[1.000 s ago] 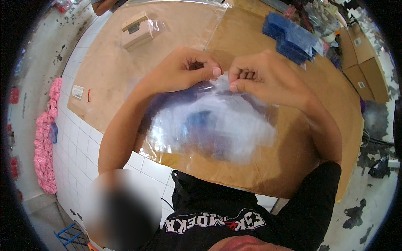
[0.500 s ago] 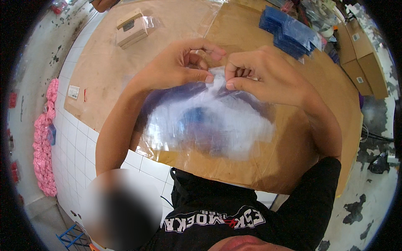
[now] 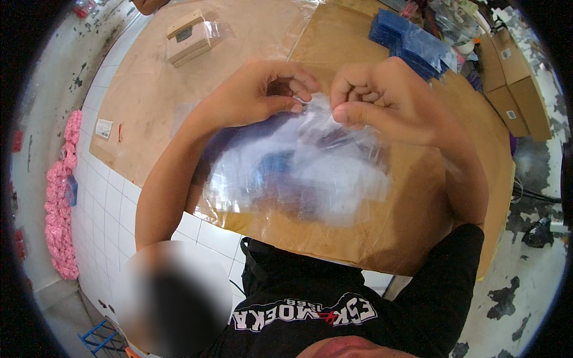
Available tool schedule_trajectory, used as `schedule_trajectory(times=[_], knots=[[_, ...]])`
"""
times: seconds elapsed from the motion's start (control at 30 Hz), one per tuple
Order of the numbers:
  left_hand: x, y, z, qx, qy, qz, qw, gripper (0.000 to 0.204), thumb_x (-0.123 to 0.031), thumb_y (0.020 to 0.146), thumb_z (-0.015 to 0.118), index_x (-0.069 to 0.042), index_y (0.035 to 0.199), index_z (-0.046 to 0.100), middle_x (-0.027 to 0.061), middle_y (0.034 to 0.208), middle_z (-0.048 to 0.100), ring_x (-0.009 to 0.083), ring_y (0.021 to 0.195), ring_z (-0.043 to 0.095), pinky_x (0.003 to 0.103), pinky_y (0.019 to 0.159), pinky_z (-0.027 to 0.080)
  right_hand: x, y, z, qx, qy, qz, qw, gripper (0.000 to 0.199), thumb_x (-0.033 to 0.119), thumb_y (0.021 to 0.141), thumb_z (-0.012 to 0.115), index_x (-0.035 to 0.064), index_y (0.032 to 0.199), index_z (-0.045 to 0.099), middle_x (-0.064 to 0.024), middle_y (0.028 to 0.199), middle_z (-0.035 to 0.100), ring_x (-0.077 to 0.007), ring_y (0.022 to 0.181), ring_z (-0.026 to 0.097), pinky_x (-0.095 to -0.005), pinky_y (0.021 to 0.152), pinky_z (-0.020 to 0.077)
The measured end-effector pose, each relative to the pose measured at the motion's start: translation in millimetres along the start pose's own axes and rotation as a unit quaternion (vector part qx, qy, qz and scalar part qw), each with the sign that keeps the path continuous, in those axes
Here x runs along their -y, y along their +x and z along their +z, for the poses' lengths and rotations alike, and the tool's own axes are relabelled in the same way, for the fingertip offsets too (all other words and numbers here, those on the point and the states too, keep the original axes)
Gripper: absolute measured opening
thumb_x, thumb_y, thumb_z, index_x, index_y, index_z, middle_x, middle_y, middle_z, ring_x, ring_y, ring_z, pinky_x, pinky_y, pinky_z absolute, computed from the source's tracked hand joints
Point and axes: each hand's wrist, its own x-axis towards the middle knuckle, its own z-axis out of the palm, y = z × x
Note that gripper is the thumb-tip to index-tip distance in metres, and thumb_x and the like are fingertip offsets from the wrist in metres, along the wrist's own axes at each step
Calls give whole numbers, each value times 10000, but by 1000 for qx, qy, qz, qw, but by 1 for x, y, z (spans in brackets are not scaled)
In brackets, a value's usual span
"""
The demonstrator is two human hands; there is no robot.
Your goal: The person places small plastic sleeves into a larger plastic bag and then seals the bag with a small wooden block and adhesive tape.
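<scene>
A clear plastic bag (image 3: 298, 185), with whitish and blue contents that blur through the film, lies on the brown-covered table in front of me. My left hand (image 3: 262, 95) is curled at the bag's far edge, thumb and fingertips closed on the film. Just to its right, my right hand (image 3: 385, 104) pinches the same gathered edge between thumb and bent index finger, the other fingers folded in. Creases run through the film below the two hands. What exactly is inside the bag I cannot make out.
A wooden block (image 3: 190, 39) with a dark metal piece and clear film stands at the far left. Blue flat packets (image 3: 412, 45) are stacked far right, beside cardboard boxes (image 3: 516, 86). A label (image 3: 104, 128) lies near the left edge. Pink bundles (image 3: 62, 197) lie on the floor.
My right hand has moved a little to the right, widening the gap between my hands and pulling the bag's edge along. My left hand has barely moved.
</scene>
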Motion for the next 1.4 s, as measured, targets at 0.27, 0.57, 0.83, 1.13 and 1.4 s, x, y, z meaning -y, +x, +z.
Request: schedule_trajectory(times=[0.27, 0.57, 0.83, 1.13, 1.4], knots=[[2, -2, 0, -9, 26, 11, 1000, 258, 105, 804, 558, 33, 1047, 603, 106, 887, 664, 137, 841, 633, 259, 801, 509, 7, 1, -5, -11, 57, 61, 996, 123, 130, 884, 606, 8, 900, 597, -40, 681, 609, -89, 524, 568, -229, 473, 451], [1, -1, -1, -15, 68, 31, 997, 229, 99, 806, 563, 32, 1020, 610, 99, 853, 666, 138, 813, 641, 259, 775, 513, 8, -2, -16, 1, 122, 44, 991, 94, 114, 898, 591, 21, 882, 590, -4, 663, 575, -64, 545, 553, -210, 463, 447], [-4, -3, -2, -9, 104, 11, 995, 180, 13, 840, 644, 11, 1019, 630, 67, 874, 672, 126, 836, 630, 261, 789, 504, 4, -4, -34, -42, 123, 19, 991, 100, 136, 935, 560, 40, 918, 538, 8, 694, 549, -48, 508, 536, -171, 472, 438], [-15, -4, 2, -70, 51, -56, 995, 271, -215, 951, 546, 32, 1022, 630, 81, 922, 656, 125, 852, 605, 270, 791, 489, -5, 4, -38, -144, 171, 92, 970, 148, 223, 927, 568, 76, 922, 549, 15, 683, 534, -58, 513, 524, -178, 477, 397], [-19, -4, -7, -83, -182, -9, 980, 380, -313, 982, 472, 26, 1045, 631, 104, 893, 651, 140, 776, 599, 259, 723, 484, -14, 7, -40, -138, 146, 97, 975, 197, 269, 930, 578, 72, 926, 564, 6, 704, 556, -73, 549, 544, -197, 506, 418]])
